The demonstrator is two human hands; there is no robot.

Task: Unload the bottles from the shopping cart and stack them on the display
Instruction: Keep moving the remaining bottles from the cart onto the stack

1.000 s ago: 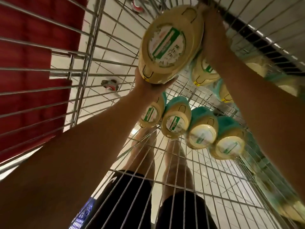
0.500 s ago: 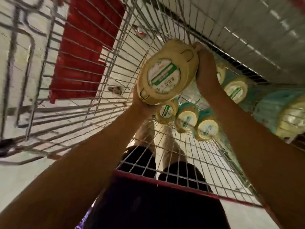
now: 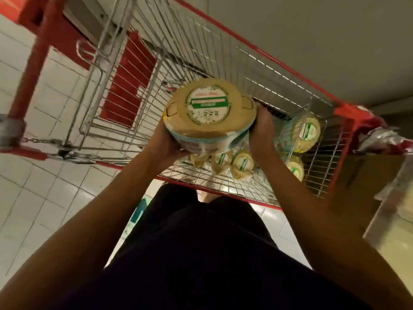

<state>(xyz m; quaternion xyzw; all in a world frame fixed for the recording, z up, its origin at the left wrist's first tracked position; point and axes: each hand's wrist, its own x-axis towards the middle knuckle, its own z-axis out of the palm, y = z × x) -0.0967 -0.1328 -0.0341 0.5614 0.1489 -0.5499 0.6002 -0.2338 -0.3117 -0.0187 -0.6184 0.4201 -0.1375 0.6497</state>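
Note:
A large bottle [image 3: 210, 113] with a yellow cap and a white-and-green round label is held above the wire shopping cart [image 3: 257, 70], cap end toward me. My left hand [image 3: 165, 144] grips its lower left side and my right hand [image 3: 261, 128] grips its right side. Several more bottles of the same kind [image 3: 242, 164] lie on their sides in the cart's bottom, and two more [image 3: 307, 133] rest against the right wall. The display is not clearly in view.
The cart has a red frame and a red handle [image 3: 40, 41] at the left. White floor tiles [image 3: 44, 198] lie left of it. A cardboard box [image 3: 362, 189] and a metal shelf edge [image 3: 388, 209] stand at the right. My dark clothing [image 3: 201, 253] fills the lower middle.
Both hands have lifted the bottle up out of the cart basket, and my view has risen from inside the cart to above its rim.

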